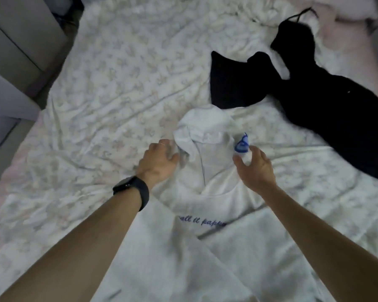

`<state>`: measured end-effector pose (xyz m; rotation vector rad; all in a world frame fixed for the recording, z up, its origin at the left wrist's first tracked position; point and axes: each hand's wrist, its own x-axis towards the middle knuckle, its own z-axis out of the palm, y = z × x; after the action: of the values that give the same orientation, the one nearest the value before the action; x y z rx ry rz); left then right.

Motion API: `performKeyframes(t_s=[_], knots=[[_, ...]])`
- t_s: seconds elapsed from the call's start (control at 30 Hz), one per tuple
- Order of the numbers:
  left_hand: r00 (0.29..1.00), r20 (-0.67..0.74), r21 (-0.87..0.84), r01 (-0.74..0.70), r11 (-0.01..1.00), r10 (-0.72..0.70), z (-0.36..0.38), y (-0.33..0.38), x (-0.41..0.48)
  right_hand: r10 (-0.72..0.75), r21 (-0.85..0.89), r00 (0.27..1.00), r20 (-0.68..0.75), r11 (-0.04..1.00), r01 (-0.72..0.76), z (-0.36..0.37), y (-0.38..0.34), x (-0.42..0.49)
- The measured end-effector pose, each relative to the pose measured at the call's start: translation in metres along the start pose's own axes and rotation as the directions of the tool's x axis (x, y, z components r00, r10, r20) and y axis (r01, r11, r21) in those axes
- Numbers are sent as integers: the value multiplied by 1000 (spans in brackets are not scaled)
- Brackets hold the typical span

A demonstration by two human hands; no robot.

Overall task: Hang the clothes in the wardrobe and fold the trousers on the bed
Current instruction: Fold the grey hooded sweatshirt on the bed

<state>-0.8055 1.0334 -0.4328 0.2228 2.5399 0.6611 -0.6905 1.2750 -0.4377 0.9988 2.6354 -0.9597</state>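
Rumpled bed [109, 68], grey cabinet [20, 40], white top [207, 158]

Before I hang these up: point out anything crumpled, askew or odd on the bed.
The white top is bunched up between the left hand and right hand. The black dress lies slantwise. No damage shows.

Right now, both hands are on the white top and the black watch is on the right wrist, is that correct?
No: the head view shows the black watch on the left wrist, not the right. The left hand and right hand are on the white top.
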Motion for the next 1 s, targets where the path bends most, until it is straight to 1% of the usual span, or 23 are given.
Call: performKeyframes(t_s=[0.07, 0.17, 0.27, 0.33, 0.47, 0.53, 0.6, 0.67, 0.73, 0.8, 0.87, 0.9, 0.97, 1.0], knots=[[1000, -4, -153, 15, 988, -16, -6, 6, 40, 73, 64, 997, 3, 995, -73, 1, -6, 34], [998, -3, -298, 56, 953, -59, -9, 14, 92, 168, 140, 986, 16, 976, -169, 6, -14, 79], [998, 54, -340, 56, 939, -40, 1, 26, 123, 266, 253, 963, 49, 929, -269, 6, -12, 110], [997, 74, -339, 32, 940, -7, 7, 24, 134, 290, 222, 955, 54, 929, -295, 5, -14, 119], [995, 98, -291, -1, 957, 31, 9, 21, 140, 283, 144, 957, 65, 946, -290, 3, -17, 123], [994, 90, -252, -41, 967, 66, 7, 23, 134, 252, 132, 967, 43, 958, -255, -5, -20, 117], [992, 62, -220, -90, 971, 106, 4, 27, 122, 214, 160, 977, -1, 964, -211, -13, -24, 105], [991, 2, -218, -129, 967, 133, -1, 30, 104, 184, 257, 981, -57, 952, -164, -22, -26, 84], [977, -120, -214, -198, 957, 176, -6, 30, 75, 149, 375, 980, -134, 923, -89, -29, -26, 55], [927, -269, -161, -310, 937, 260, -9, 25, 36, 115, 408, 967, -228, 913, -13, -36, -21, 16], [839, -370, -81, -458, 885, 400, -5, 12, -9, 65, 411, 943, -327, 908, 80, -34, -8, -28], [800, -391, -36, -506, 862, 454, -3, 5, -31, 41, 419, 932, -361, 899, 123, -31, -1, -49], [762, -401, 45, -539, 841, 509, 1, -12, -81, -1, 422, 918, -397, 888, 183, -25, 15, -103], [742, -401, 88, -554, 828, 538, 5, -23, -106, -43, 389, 908, -417, 894, 221, -20, 25, -129]])
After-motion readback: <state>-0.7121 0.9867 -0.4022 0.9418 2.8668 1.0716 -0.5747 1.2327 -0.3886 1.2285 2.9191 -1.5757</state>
